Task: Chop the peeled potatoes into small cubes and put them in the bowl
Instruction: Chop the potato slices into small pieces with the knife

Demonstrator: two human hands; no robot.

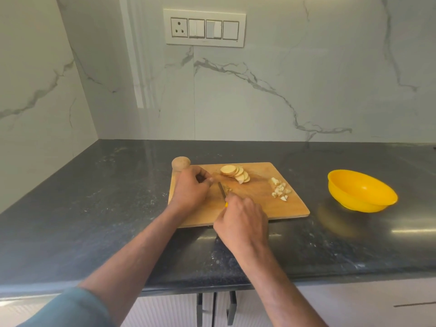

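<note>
A wooden cutting board (271,208) lies on the dark counter. A fan of round potato slices (234,173) rests at its back, and a small heap of potato cubes (279,190) sits at its right. My right hand (243,223) grips a knife with a yellow handle; its blade (222,190) points away from me over the board. My left hand (192,188) is curled at the blade's tip, fingers pinching a small potato piece that is mostly hidden. The yellow bowl (361,191) stands to the right of the board.
A whole potato (180,163) sits at the board's back left corner. The dark stone counter (94,208) runs to marble walls at the back and left. A switch panel (204,28) is on the wall. Cabinet handles (214,308) show below the counter edge.
</note>
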